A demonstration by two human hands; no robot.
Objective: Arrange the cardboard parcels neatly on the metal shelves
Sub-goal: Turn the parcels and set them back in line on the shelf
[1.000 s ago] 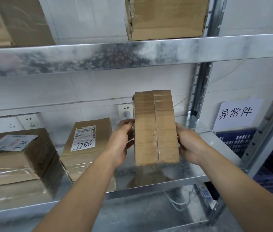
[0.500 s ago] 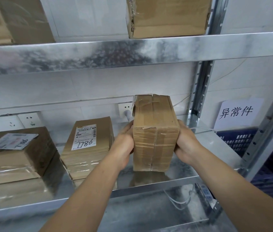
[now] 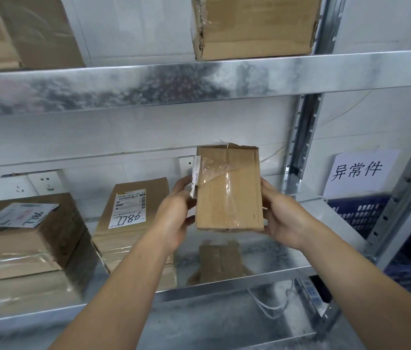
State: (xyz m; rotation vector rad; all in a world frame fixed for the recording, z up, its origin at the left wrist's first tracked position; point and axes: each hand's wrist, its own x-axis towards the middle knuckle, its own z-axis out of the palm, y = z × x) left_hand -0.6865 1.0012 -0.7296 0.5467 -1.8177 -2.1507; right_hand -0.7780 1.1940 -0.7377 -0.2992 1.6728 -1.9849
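Turned since half a second ago, the small cardboard parcel (image 3: 229, 190) now shows its broad taped face to the person, where before a corner and two sides were showing. Both hands hold it. The left hand (image 3: 174, 215) grips the left edge beside a torn white label, and the right hand (image 3: 282, 218) grips the right edge. The parcel stands upright in the air just above the middle metal shelf (image 3: 287, 253), not touching it, with its reflection on the bare metal beneath. On that shelf to its left lies a labelled parcel (image 3: 131, 223) with handwritten digits, and further left a larger parcel (image 3: 22, 238) whose label lifts at one edge. The upper shelf (image 3: 199, 79) carries a taped box (image 3: 254, 24) and a second box (image 3: 22, 31). Off to the right, a paper sign (image 3: 358, 173) shows above a blue crate (image 3: 358, 213).
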